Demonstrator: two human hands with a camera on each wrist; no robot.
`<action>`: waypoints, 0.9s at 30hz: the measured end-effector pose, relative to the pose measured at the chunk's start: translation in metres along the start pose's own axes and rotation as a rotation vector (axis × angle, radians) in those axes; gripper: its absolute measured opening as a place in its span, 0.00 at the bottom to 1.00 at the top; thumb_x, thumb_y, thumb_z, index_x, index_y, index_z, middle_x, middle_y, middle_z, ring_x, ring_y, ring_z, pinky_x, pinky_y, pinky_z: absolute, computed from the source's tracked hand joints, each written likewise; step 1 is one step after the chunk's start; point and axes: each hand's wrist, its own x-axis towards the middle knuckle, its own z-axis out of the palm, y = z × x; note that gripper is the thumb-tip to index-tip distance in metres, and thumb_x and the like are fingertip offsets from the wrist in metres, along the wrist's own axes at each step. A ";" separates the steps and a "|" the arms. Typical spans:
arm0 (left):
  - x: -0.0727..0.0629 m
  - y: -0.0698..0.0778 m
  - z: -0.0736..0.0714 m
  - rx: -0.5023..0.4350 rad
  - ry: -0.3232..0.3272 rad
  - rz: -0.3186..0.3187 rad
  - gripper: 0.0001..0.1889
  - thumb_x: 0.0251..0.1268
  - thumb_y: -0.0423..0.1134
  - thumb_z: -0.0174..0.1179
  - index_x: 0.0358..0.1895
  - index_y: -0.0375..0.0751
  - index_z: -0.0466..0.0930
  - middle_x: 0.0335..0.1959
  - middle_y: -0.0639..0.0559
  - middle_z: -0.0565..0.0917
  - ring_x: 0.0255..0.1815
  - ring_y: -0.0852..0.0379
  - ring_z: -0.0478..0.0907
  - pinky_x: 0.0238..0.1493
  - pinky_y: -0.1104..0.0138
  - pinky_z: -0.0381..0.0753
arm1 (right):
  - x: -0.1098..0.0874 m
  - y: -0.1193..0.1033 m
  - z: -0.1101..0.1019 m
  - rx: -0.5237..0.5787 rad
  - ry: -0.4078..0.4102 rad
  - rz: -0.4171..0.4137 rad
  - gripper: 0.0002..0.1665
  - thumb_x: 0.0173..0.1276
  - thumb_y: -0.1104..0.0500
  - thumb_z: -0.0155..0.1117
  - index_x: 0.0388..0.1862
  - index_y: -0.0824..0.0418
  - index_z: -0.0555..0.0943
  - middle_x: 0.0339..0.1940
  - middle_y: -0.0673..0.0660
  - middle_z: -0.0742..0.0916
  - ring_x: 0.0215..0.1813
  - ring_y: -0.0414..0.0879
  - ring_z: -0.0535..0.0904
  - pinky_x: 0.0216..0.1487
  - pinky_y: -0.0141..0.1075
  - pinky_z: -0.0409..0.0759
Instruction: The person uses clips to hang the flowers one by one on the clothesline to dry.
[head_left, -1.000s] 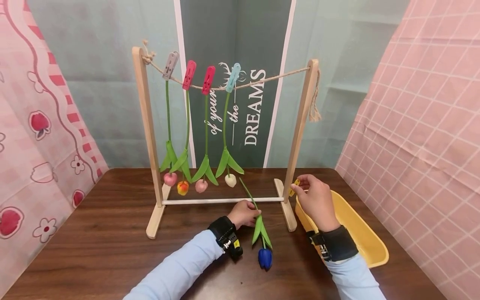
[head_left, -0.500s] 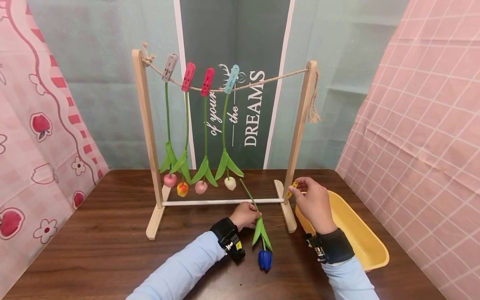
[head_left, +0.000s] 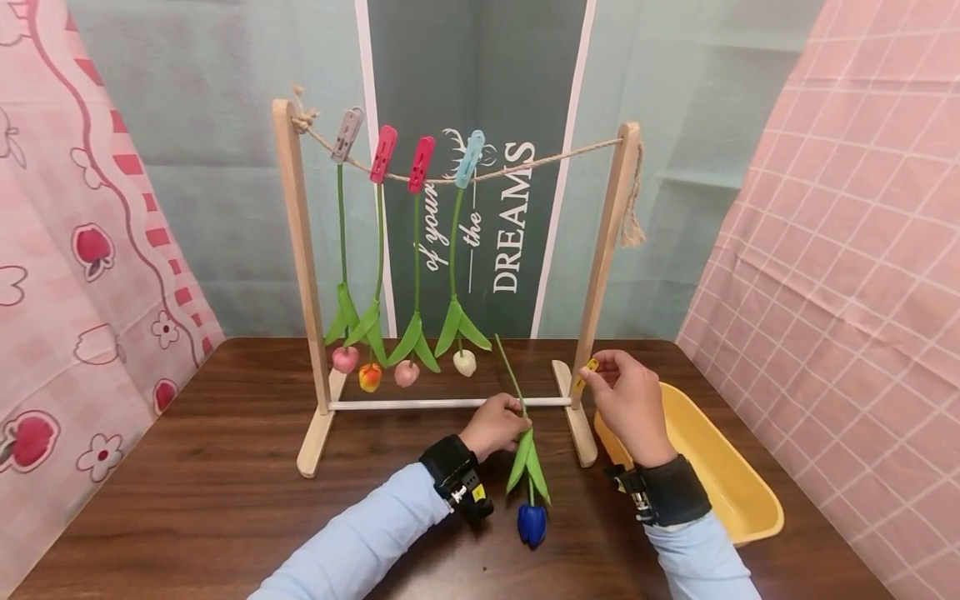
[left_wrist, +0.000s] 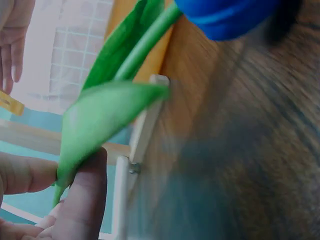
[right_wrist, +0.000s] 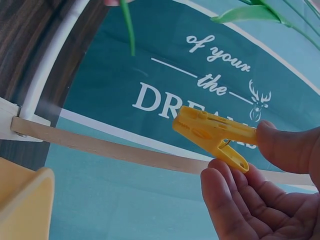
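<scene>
My left hand (head_left: pixel 495 427) pinches the green stem of a blue tulip (head_left: pixel 532 525) just above its leaves (left_wrist: pixel 107 112); the bloom points down toward me and the stem end rises past the white bar. By the right post, my right hand (head_left: pixel 632 404) pinches a yellow clothespin (right_wrist: pixel 215 135) by its handles, between thumb and fingers. On the rope (head_left: pixel 562 156) hang several tulips, bloom down: two pink (head_left: pixel 345 360), one orange-yellow (head_left: pixel 369 377) and one white (head_left: pixel 464 362). A grey clothespin (head_left: pixel 347 135), two red ones (head_left: pixel 383 154) and a light blue one (head_left: pixel 470 158) hold their stems.
A wooden frame (head_left: pixel 602 267) with a white crossbar (head_left: pixel 420 405) stands on the brown table (head_left: pixel 187 500). To the right, partly behind my right forearm, lies a yellow basin (head_left: pixel 750 500). Curtains surround the table at the back and sides.
My left hand has raised the blue tulip slightly, its stem end now higher and a little to the right. My right hand keeps the yellow clothespin near the right post.
</scene>
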 end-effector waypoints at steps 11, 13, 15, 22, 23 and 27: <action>-0.019 0.030 -0.001 0.159 -0.026 0.219 0.12 0.64 0.28 0.60 0.48 0.32 0.72 0.24 0.53 0.78 0.20 0.61 0.71 0.22 0.71 0.70 | 0.012 -0.013 -0.013 0.003 0.091 -0.075 0.16 0.62 0.63 0.71 0.44 0.72 0.80 0.36 0.67 0.85 0.37 0.59 0.82 0.39 0.52 0.79; -0.022 0.035 -0.002 0.222 -0.014 0.272 0.13 0.64 0.29 0.60 0.49 0.33 0.72 0.24 0.54 0.78 0.21 0.62 0.72 0.23 0.71 0.70 | 0.014 -0.015 -0.015 0.008 0.105 -0.090 0.16 0.62 0.63 0.71 0.44 0.72 0.79 0.36 0.67 0.85 0.37 0.59 0.82 0.39 0.52 0.78; -0.026 0.040 -0.003 0.281 -0.001 0.314 0.13 0.65 0.31 0.61 0.50 0.34 0.73 0.26 0.55 0.80 0.24 0.62 0.74 0.26 0.71 0.72 | 0.017 -0.017 -0.016 0.012 0.122 -0.110 0.16 0.62 0.63 0.71 0.44 0.72 0.79 0.36 0.67 0.85 0.37 0.59 0.82 0.39 0.52 0.78; -0.038 0.049 -0.006 0.372 0.015 0.414 0.12 0.66 0.32 0.60 0.51 0.38 0.74 0.29 0.55 0.80 0.29 0.61 0.77 0.32 0.68 0.75 | 0.030 -0.029 -0.024 0.057 0.188 -0.226 0.15 0.62 0.65 0.70 0.45 0.72 0.79 0.36 0.65 0.85 0.37 0.58 0.83 0.39 0.51 0.81; -0.039 0.050 -0.006 0.378 0.017 0.430 0.12 0.66 0.31 0.60 0.51 0.38 0.74 0.30 0.55 0.81 0.29 0.61 0.77 0.32 0.68 0.75 | 0.032 -0.032 -0.025 0.070 0.200 -0.244 0.15 0.62 0.66 0.70 0.45 0.72 0.79 0.36 0.65 0.85 0.37 0.57 0.84 0.39 0.51 0.81; -0.044 0.057 -0.008 0.394 0.036 0.472 0.13 0.66 0.31 0.58 0.52 0.39 0.74 0.31 0.54 0.82 0.29 0.62 0.77 0.32 0.68 0.75 | 0.040 -0.043 -0.031 0.098 0.224 -0.294 0.15 0.63 0.66 0.70 0.45 0.73 0.79 0.37 0.65 0.85 0.37 0.56 0.84 0.40 0.50 0.81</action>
